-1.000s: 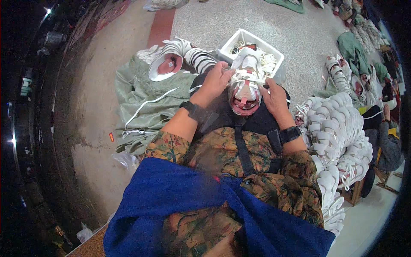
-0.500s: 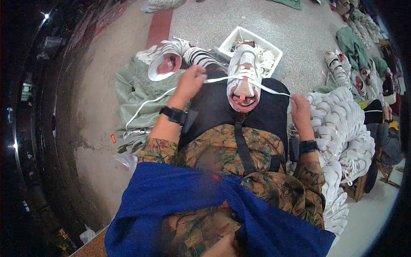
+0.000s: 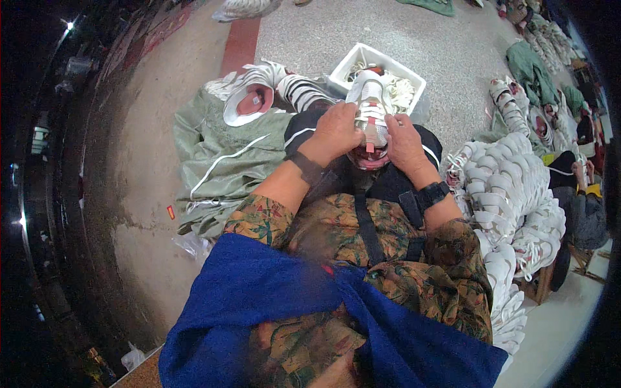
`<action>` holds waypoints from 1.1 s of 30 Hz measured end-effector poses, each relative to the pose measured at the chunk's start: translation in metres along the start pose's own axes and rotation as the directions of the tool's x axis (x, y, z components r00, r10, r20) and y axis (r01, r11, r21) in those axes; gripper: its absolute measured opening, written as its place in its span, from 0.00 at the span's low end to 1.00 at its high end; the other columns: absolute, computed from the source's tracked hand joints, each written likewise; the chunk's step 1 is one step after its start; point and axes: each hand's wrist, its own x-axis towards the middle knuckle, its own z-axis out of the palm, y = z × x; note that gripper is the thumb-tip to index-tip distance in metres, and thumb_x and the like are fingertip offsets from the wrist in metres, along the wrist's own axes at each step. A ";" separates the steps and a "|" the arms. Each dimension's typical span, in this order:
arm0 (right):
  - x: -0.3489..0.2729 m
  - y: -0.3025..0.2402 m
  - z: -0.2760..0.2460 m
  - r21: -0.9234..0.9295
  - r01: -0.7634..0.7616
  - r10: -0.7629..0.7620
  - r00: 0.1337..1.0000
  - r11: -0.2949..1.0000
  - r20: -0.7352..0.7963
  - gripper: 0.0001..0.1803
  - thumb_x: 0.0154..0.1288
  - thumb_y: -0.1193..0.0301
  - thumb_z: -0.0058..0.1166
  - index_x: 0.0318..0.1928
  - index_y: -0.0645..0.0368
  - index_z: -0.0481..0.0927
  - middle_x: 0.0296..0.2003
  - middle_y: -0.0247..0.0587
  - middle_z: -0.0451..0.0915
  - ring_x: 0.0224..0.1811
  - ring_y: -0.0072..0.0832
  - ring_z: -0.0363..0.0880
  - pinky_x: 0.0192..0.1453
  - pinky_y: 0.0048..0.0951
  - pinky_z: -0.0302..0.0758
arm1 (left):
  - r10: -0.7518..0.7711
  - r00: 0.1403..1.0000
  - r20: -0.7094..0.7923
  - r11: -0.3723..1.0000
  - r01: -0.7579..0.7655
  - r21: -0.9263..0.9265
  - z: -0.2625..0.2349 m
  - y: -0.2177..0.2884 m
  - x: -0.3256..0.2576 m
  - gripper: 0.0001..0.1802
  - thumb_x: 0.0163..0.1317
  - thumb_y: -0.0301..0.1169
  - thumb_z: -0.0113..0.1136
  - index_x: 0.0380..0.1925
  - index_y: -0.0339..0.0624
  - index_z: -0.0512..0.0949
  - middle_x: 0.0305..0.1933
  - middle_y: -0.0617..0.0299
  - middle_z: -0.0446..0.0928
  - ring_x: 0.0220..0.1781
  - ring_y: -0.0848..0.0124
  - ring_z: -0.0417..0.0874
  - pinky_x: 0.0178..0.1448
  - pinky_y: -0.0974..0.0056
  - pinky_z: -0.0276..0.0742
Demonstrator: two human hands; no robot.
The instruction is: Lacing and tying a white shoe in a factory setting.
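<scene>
So the shoe (image 3: 371, 87) is up on the lap, between the black-trousered knees, toe pointing away and the pinkish opening facing the wearer. Both hands are on it: the left hand (image 3: 339, 129) grips it from the left, the right hand (image 3: 406, 141) from the right, fingers bent in around the lacing. Can't tell exactly which strand the fingertips have, they cover it. The laces (image 3: 371, 111) criss-cross up the front, and a white end trails out over each knee.

Just past the toe there's a white tub (image 3: 337, 84) on the floor (image 3: 310, 39), full of pale bundled laces; from this angle the toe overlaps it. Off to the left is a crumpled green sack (image 3: 207, 139) with a loose lace (image 3: 223, 158) across it and a row of shoes (image 3: 251, 103) at its top. On the right, a big stack of white shoes (image 3: 508, 181) runs down beside the right arm, and a co-worker (image 3: 588, 216) in grey sits beyond it. Blue cloth (image 3: 252, 284) is draped across the wearer's front, over camo clothing.
</scene>
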 end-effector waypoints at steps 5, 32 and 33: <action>0.003 -0.004 -0.011 -0.082 -0.029 0.027 0.999 0.996 -0.028 0.13 0.53 0.71 0.56 0.40 0.59 0.74 0.38 0.53 0.75 0.42 0.51 0.76 0.44 0.45 0.74 | -0.018 1.000 0.018 0.997 0.020 -0.077 -0.006 0.003 0.002 0.21 0.44 0.32 0.60 0.41 0.35 0.74 0.42 0.44 0.76 0.47 0.47 0.76 0.51 0.53 0.72; 0.011 0.021 -0.009 0.318 -0.082 0.035 0.988 0.944 0.151 0.08 0.56 0.69 0.55 0.33 0.60 0.77 0.30 0.51 0.77 0.35 0.47 0.77 0.40 0.40 0.72 | 0.693 0.721 0.005 0.705 -0.680 0.200 -0.030 -0.015 0.005 0.04 0.44 0.29 0.56 0.19 0.46 0.70 0.22 0.63 0.69 0.28 0.64 0.77 0.31 0.60 0.75; 0.013 0.019 -0.009 0.315 -0.080 0.034 0.988 0.946 0.149 0.08 0.56 0.69 0.55 0.33 0.60 0.77 0.30 0.51 0.77 0.35 0.47 0.77 0.40 0.40 0.72 | 0.703 0.712 0.011 0.696 -0.691 0.196 -0.030 -0.014 0.004 0.04 0.44 0.28 0.56 0.19 0.46 0.70 0.22 0.63 0.70 0.28 0.64 0.78 0.31 0.61 0.75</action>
